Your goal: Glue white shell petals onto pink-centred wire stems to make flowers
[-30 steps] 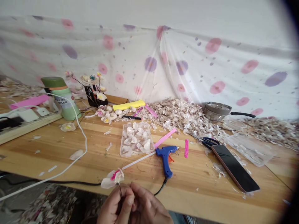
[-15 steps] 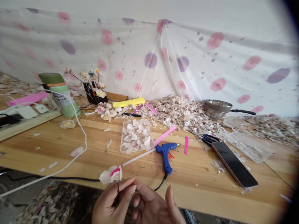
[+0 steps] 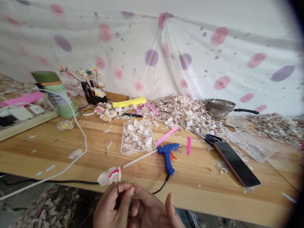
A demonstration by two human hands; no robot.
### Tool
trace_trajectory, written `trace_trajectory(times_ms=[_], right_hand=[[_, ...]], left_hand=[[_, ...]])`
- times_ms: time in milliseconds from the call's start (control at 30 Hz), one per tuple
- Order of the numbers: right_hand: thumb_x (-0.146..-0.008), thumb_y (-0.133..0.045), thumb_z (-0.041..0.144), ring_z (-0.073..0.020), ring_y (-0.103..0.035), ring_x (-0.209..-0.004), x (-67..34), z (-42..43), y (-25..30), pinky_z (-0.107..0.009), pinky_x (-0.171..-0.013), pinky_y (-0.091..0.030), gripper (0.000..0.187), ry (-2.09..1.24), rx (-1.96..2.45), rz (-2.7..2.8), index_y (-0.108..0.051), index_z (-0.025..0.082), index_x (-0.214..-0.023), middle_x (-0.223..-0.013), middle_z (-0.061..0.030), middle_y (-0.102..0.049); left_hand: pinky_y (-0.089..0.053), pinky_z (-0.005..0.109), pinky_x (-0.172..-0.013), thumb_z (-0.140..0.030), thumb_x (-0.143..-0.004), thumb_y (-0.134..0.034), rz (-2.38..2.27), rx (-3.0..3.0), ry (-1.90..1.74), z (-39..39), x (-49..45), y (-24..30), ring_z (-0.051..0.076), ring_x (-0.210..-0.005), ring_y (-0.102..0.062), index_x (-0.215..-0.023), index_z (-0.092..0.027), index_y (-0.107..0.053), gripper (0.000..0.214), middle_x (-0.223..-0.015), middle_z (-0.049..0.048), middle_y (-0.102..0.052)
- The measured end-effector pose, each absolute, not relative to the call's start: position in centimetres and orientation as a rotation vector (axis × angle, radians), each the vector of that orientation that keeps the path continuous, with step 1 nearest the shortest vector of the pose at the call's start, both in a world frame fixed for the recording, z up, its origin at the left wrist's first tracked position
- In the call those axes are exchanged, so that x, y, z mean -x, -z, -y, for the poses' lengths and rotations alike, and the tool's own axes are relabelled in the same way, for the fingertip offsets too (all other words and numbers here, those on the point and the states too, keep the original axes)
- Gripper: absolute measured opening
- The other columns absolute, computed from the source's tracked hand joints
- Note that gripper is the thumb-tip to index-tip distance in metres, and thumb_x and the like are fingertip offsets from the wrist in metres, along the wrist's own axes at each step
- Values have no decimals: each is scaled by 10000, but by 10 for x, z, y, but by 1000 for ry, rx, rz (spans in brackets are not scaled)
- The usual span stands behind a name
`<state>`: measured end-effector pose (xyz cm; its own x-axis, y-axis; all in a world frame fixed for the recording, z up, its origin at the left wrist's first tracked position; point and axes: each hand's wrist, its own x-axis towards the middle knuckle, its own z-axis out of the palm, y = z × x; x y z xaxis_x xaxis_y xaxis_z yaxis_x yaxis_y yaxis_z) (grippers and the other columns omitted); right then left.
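At the table's front edge, my left hand (image 3: pixel 114 205) is closed on the thin dark stem of a handmade flower (image 3: pixel 109 176) with white petals and a bright pink centre. The bloom stands above my knuckles. A tiny pale bit shows at the left thumb tip, too small to name. Beside it my right hand (image 3: pixel 154 207) has its thumb spread wide and its index fingertip touching the left fingertips; its other fingers are loosely bent. Beyond the hands lie a blue glue gun (image 3: pixel 169 158) with a white glue stick (image 3: pixel 140 159), and a clear plastic box (image 3: pixel 122 142) of white petals.
Scissors (image 3: pixel 211 138) and a phone (image 3: pixel 237 164) lie at right. Behind are a petal heap (image 3: pixel 180 110), a metal pan (image 3: pixel 220 107) and a yellow paper roll (image 3: pixel 129 102). A green tumbler (image 3: pixel 63 101), power strip (image 3: pixel 28 125) and white cable (image 3: pixel 86 142) occupy the left.
The view has shifted slightly, so most things sit a little higher and further left. Both hands keep nearly the same pose, the left still gripping the flower stem.
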<state>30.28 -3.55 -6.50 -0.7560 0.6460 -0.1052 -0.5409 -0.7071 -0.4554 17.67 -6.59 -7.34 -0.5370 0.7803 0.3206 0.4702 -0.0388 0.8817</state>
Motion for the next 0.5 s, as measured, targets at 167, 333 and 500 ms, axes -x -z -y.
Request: trace_trajectory(times_ms=[167, 333, 500], right_hand=[[-662, -510, 848, -138, -472, -564, -308, 35, 66, -304, -608, -378, 828, -2290, 354, 632, -694, 225, -1175, -815, -52, -600], [-675, -538, 820, -150, -462, -584, -316, 31, 55, -309, -602, -375, 779, -2153, 363, 558, -711, 221, -1141, -790, -59, -605], [-718, -776, 488, -93, -375, -521, -316, 30, 59, -258, -519, -313, 277, -2030, 390, 608, -770, 233, -826, -728, -15, -562]], left_hand=[[-534, 230, -566, -314, -841, -571, -1956, -1404, -1605, 66, -176, 75, 182, -611, -678, -742, -238, -670, 160, -665, 5, -706], [-532, 212, -580, -330, -829, -588, -2024, -1363, -1636, 67, -172, 75, 176, -635, -676, -763, -231, -666, 142, -669, 1, -702], [-528, 220, -591, -377, -823, -595, -2060, -1186, -1710, 67, -165, 81, 169, -623, -638, -739, -225, -654, 184, -679, 6, -678]])
